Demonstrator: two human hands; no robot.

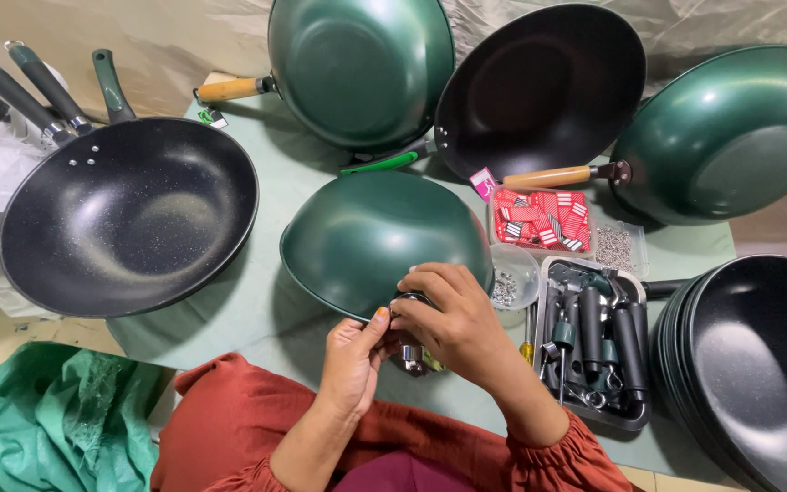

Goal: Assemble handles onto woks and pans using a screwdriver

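Fitting a handle part to an upturned green wok [380,239] at the near edge of the table [257,310].

Left hand [352,357] and right hand [453,319] both pinch the small metal fitting [409,351] at the rim; best keep it square and steady, with the loose screws [505,290] just beside.

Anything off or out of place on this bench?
Nothing damaged or spilled. The green wok lies upside down, without a handle; both hands, left hand and right hand, work a metal fitting at its rim. Others lean on the backdrop.
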